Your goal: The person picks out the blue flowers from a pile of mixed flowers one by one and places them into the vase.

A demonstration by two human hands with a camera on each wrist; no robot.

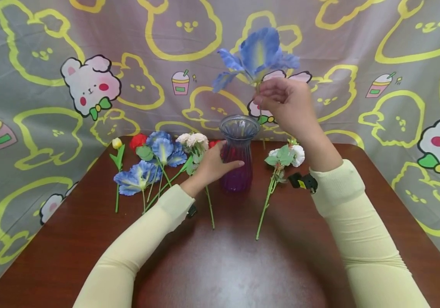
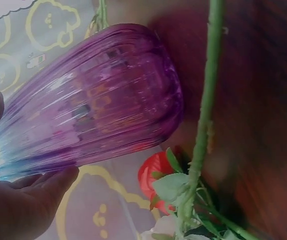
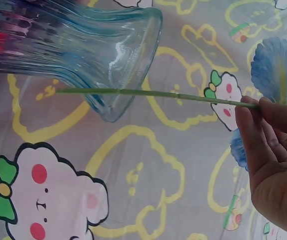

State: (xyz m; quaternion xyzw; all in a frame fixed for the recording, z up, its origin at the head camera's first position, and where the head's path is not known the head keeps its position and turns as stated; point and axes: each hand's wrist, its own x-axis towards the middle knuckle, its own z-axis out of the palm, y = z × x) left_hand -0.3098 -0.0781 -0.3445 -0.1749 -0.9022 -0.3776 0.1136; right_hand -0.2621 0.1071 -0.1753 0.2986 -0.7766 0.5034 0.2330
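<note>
A ribbed glass vase (image 1: 238,164), blue at the flared mouth and purple at the base, stands upright on the table. My left hand (image 1: 213,164) grips its side below the neck, thumb in front; in the left wrist view the thumb and fingers lie on either side of the glass (image 2: 93,105). Above and right of the vase, my right hand (image 1: 291,105) pinches an artificial blue iris (image 1: 259,53) just under its bloom. Its thin green stem (image 3: 153,94) hangs down beside the vase and overlaps the rim in the right wrist view.
Left of the vase lie blue irises (image 1: 137,177), a yellow tulip (image 1: 117,143), a red flower (image 1: 138,141) and a pale flower spray (image 1: 193,141). A white flower stem (image 1: 268,201) lies on the right. Behind the brown table (image 1: 227,265) hangs a patterned cloth (image 1: 212,72).
</note>
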